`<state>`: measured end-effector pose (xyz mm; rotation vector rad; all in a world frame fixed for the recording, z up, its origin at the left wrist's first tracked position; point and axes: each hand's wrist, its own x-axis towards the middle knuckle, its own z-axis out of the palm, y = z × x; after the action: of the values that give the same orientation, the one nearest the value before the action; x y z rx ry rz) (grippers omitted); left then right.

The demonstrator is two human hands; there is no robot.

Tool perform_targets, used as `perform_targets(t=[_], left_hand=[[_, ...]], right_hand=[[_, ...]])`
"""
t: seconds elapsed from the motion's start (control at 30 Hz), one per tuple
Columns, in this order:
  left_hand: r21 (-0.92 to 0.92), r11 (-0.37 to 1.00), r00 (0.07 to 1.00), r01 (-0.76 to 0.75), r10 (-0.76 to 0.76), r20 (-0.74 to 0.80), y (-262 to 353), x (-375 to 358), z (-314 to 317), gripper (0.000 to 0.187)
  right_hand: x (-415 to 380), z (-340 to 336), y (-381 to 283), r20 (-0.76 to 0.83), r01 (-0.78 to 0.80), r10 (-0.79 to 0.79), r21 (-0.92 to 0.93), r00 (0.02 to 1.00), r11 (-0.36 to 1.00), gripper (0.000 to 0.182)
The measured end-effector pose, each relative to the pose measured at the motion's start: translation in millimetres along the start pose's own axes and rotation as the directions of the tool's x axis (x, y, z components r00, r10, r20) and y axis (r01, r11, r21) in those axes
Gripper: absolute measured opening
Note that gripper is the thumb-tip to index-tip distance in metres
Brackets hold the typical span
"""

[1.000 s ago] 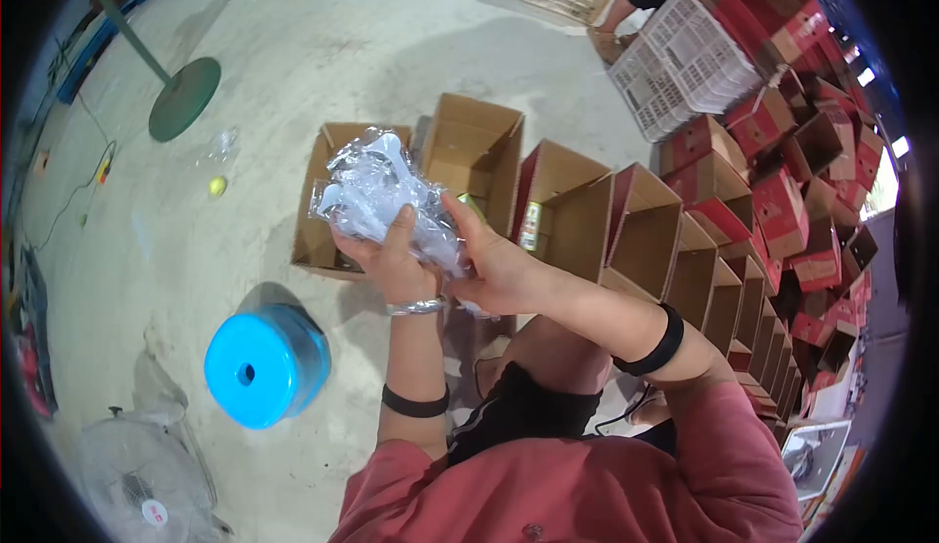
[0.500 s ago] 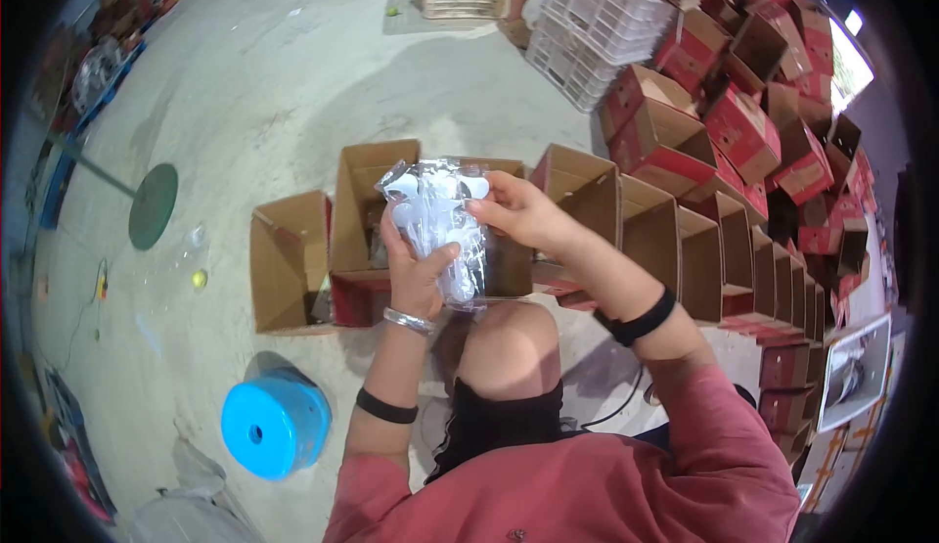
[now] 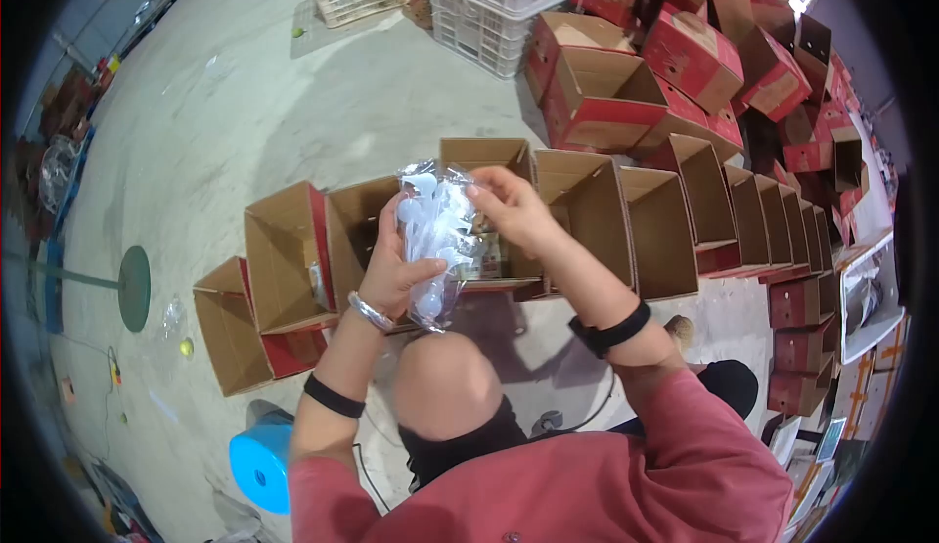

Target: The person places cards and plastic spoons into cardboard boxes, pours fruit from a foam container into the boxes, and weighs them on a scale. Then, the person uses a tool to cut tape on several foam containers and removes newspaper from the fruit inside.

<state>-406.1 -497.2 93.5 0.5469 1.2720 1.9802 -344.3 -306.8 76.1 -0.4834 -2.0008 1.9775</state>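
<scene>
My left hand [image 3: 394, 274] is wrapped round a clear plastic bag of white spoon-like pieces [image 3: 430, 240], thumb lying across its front. At the bag's upper right edge, my right hand [image 3: 514, 212] has its thumb and fingers bent together against the plastic; whether it pinches the bag or a piece inside is hard to make out. Below the bag, an open cardboard box [image 3: 484, 152] stands partly hidden, with some printed packets [image 3: 486, 257] inside it.
More open cardboard boxes [image 3: 284, 212] form a curved row to left and right. Red cartons [image 3: 694, 54] are heaped at the upper right beside white crates [image 3: 484, 29]. A blue stool [image 3: 259, 470] stands lower left. Another person's leg and foot [image 3: 418, 10] show at the top.
The view and body have shifted along the row of boxes, which now sit differently beneath the hands. The bag stays in the left hand, and the right hand's fingers have moved along its edge.
</scene>
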Motion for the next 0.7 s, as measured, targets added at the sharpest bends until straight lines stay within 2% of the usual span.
perform_targets(t=[0.03,0.07,0.1,0.2,0.3,0.33,0.37,0.43,0.5,0.53,0.57,0.6,0.63,0.7], left_hand=[[0.025,0.999,0.999,0.023,-0.024,0.021,1.9,7.3,10.1,0.096],[0.054,0.998,0.998,0.042,-0.044,0.040,4.1,13.5,17.8,0.096],[0.083,0.995,0.996,0.059,-0.064,0.055,6.3,19.0,23.8,0.096],[0.089,0.990,0.991,0.111,-0.117,0.061,13.7,25.5,55.5,0.096],[0.103,0.984,0.986,0.146,-0.154,0.067,16.6,24.2,93.6,0.098],[0.094,0.984,0.985,0.151,-0.158,0.068,13.3,23.1,104.4,0.097],[0.082,0.985,0.985,0.152,-0.158,0.067,9.5,20.6,114.9,0.097],[0.132,0.982,0.990,0.135,-0.139,0.024,1.3,10.7,128.9,0.097],[0.173,0.976,0.991,0.135,-0.132,-0.029,-5.7,0.9,139.6,0.096],[0.186,0.972,0.989,0.143,-0.134,-0.062,-9.1,-4.9,144.7,0.096],[0.201,0.968,0.986,0.154,-0.137,-0.096,-11.0,-10.8,151.9,0.096],[0.166,0.965,0.972,0.205,-0.181,-0.151,-12.1,-17.0,162.0,0.095],[0.174,0.961,0.971,0.217,-0.193,-0.143,-14.0,-22.7,171.6,0.095],[0.184,0.954,0.968,0.237,-0.216,-0.129,-22.9,-30.2,193.1,0.095]], right_hand=[[-2.3,-2.4,-9.5,0.068,-0.127,0.114,0.230,0.991,0.965,0.022],[-1.5,-9.0,-9.6,0.001,-0.067,0.069,0.264,0.998,0.962,0.011],[-1.3,-18.2,-10.7,-0.035,-0.018,0.029,0.283,0.999,0.959,0.010],[-12.6,-42.0,-23.9,-0.140,0.090,-0.049,0.305,0.989,0.948,0.008],[-16.3,-67.6,-17.9,-0.327,0.393,-0.323,0.175,0.888,0.903,0.009],[-22.9,-83.6,-25.1,-0.324,0.310,-0.223,0.248,0.919,0.918,0.011],[-21.0,-96.3,-27.0,-0.384,0.342,-0.211,0.313,0.899,0.886,0.010],[-16.4,-135.0,-24.3,-0.421,0.303,-0.108,0.431,0.901,0.850,0.009],[-6.1,-172.0,-8.0,-0.454,0.287,-0.095,0.376,0.886,0.881,0.010],[2.4,-190.9,13.9,-0.381,0.172,-0.081,0.213,0.921,0.962,0.011],[12.7,-211.5,48.2,-0.222,0.242,-0.440,-0.585,0.870,0.774,0.021],[3.2,-216.0,47.5,-0.157,0.207,-0.409,-0.670,0.899,0.713,0.026],[-9.3,-218.0,44.4,-0.096,0.180,-0.373,-0.748,0.923,0.639,0.031],[-20.5,-213.8,38.0,-0.064,0.297,-0.418,-0.608,0.906,0.736,0.038]])
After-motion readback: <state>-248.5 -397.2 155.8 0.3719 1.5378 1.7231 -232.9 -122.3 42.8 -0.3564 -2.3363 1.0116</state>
